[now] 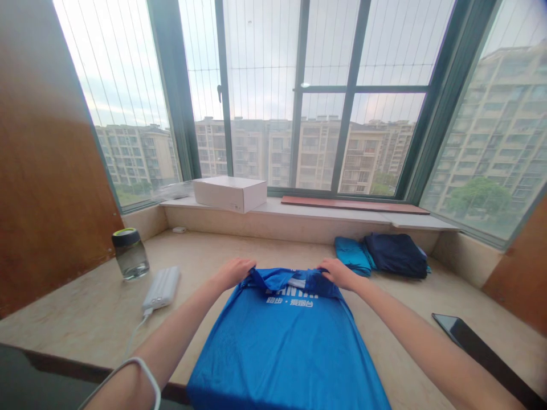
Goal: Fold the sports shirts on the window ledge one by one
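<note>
A: See blue shirt (286,347) up close? Where?
B: Spread on counter (265,250), running past front edge. Looks mostly smooth, w/ top bunched & turned over white lettering (289,302); upper line half hidden, hard to read.
A: Held?
B: Yep, clamped in fingers of left hand (236,271) & right hand (340,274), approx. at top corners.

1 view: head cam, above counter (265,242) front edge, facing forward, tilted down; left hand (235,273) and right hand (339,274) near, window (300,97) beyond, buildings (318,154) far off.
</note>
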### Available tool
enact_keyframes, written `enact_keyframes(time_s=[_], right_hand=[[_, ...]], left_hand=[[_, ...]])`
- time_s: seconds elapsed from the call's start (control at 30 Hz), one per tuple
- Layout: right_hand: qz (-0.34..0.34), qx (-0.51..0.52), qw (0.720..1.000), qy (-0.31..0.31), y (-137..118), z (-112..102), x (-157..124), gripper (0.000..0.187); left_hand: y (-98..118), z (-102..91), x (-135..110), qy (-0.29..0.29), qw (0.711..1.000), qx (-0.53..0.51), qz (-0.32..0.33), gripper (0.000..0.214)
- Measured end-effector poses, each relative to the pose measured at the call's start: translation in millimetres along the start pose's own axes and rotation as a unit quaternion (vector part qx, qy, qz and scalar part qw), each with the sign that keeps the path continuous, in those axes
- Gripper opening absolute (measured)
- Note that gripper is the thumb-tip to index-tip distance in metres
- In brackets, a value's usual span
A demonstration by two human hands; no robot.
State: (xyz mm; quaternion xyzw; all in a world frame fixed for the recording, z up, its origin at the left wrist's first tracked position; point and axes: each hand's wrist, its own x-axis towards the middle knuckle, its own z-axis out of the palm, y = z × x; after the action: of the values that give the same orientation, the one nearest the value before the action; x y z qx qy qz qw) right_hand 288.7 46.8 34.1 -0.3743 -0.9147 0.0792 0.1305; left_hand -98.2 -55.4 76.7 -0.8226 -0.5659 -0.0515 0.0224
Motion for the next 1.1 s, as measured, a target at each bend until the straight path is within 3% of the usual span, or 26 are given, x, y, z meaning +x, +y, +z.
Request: enact_keyframes(time_s=[0.2,0.4,0.5,0.6,0.67,0.8,0.93,1.0,1.1], right_hand=[[0.039,0.067,0.994,0.075,11,-20,0,0.028],[0.047,0.105,0.992,0.047,14,-30,-8,0.05],[0.047,0.103,0.994,0.012,14,-30,-10,0.053],[0.054,0.091,0.994,-0.015,18,-33,-3,0.024],[0.068,0.079,0.995,-0.008,22,-38,6,0.014],[0.101,0.062,0.991,0.064,32,-60,34,0.014],[0.12,0.057,0.976,0.17,37,-95,55,0.019],[0.122,0.057,0.967,0.217,36,-112,58,0.022],[0.108,0.063,0.958,0.257,28,-126,48,0.024]], left_hand=[[-15,-4.3,-4,0.035,0.994,-0.071,-0.077,0.024],[-23,1.8,-2,0.064,0.962,-0.221,-0.144,0.014],[-22,5.8,5,0.077,0.922,-0.338,-0.175,0.014],[-19,9.2,19,0.115,0.861,-0.455,-0.197,0.011],[-17,10.1,33,0.149,0.816,-0.519,-0.205,0.007],[-13,2.4,71,0.225,0.735,-0.603,-0.215,0.004],[-12,-21.7,107,0.304,0.675,-0.64,-0.206,0.003],[-12,-34.2,116,0.333,0.658,-0.645,-0.2,0.003],[-12,-41.9,113,0.347,0.658,-0.636,-0.207,0.007]])
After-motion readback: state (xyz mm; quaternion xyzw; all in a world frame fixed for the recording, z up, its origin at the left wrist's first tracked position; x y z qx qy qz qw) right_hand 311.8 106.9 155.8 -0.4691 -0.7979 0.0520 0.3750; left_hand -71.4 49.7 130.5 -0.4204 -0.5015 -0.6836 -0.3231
